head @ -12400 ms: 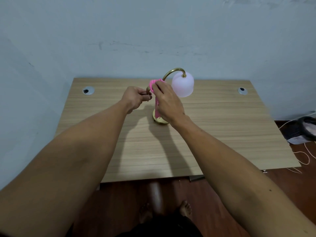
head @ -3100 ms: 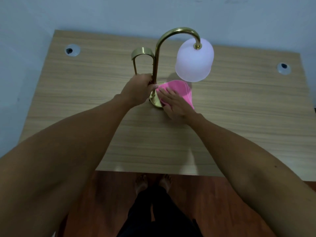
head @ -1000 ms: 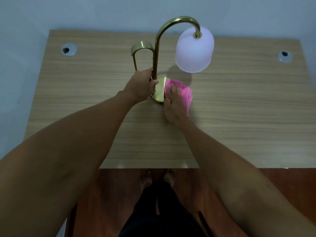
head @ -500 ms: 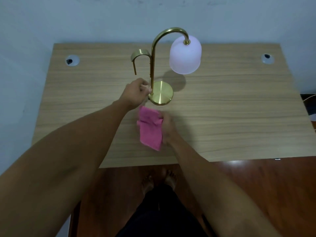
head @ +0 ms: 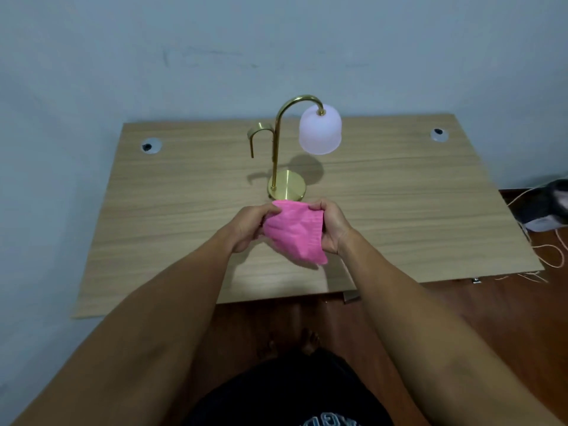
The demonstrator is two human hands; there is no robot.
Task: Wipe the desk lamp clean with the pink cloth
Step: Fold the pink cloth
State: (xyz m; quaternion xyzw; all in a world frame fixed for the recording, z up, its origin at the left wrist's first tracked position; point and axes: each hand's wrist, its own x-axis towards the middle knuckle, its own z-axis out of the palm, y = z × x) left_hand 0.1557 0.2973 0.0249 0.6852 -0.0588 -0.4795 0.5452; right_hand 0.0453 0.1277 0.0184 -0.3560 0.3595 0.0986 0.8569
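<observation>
Head view: left hand [head: 246,226] and right hand [head: 333,224] both grip pink cloth [head: 295,233] above table [head: 430,210]; desk lamp [head: 287,187] at 12 o'clock, untouched.

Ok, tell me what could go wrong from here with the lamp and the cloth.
1. Both hands, left and right, grip the cloth, so nothing steadies the lamp. A wipe high on its arched stem could tip it.
2. The shade hangs off to one side of the base, so a push there may topple it.
</observation>
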